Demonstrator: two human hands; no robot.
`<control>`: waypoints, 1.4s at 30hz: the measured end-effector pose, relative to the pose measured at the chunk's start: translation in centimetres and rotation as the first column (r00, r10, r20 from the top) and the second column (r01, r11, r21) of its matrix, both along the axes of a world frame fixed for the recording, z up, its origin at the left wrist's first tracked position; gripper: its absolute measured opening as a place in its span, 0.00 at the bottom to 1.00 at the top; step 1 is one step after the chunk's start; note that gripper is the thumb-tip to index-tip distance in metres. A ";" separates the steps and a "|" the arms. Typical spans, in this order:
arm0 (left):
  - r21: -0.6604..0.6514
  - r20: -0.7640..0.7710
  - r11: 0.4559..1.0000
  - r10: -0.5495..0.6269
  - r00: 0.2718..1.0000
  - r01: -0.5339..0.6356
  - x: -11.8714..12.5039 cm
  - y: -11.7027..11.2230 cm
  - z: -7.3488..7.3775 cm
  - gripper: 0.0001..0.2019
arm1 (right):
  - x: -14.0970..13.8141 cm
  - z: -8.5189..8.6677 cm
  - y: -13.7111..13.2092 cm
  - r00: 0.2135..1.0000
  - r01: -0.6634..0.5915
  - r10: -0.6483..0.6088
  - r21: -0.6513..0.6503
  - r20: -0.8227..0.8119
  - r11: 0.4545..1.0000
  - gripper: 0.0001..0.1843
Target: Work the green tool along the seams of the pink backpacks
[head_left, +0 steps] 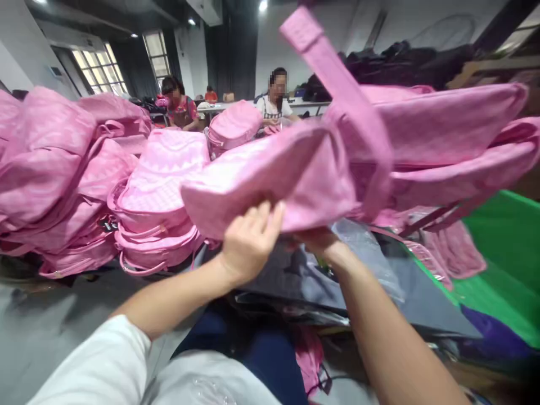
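A pink backpack (261,180) is held up in front of me above the table, tilted and somewhat blurred. My left hand (253,239) is closed on its lower edge, thumb and fingers pressed against the fabric. Beneath the same edge, my right hand (318,244) grips from below, its fingers mostly hidden by the bag. A broad pink strap (341,84) sticks up at the right of the bag. Behind and to the right lie more stacked pink backpacks (439,126); where the held bag ends and these begin is hard to make out.
Piled pink backpacks (42,157) and a neater stack (164,174) stand at the left. Clear plastic (367,259) lies on the dark table (434,298). At right, a green bin (502,253) borders pink pieces (455,247). Several people sit working at the back.
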State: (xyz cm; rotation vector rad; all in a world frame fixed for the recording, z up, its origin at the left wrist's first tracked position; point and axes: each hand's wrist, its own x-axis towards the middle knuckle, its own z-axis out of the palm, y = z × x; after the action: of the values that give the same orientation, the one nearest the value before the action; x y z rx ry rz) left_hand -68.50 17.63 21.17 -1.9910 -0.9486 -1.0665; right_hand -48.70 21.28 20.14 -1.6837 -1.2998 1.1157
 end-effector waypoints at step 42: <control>-0.698 0.567 0.618 0.169 0.806 0.362 3.0 26.8 -14.2 0.13 | 1.8 -15.2 14.3 0.361 -0.112 0.108 -0.072 0.926 0.991 0.34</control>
State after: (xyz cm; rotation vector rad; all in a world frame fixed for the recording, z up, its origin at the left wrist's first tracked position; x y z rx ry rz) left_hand -65.48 44.43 7.02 -2.4529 -1.9435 -1.5728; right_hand -46.86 35.56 4.98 -2.3695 -2.1008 0.0438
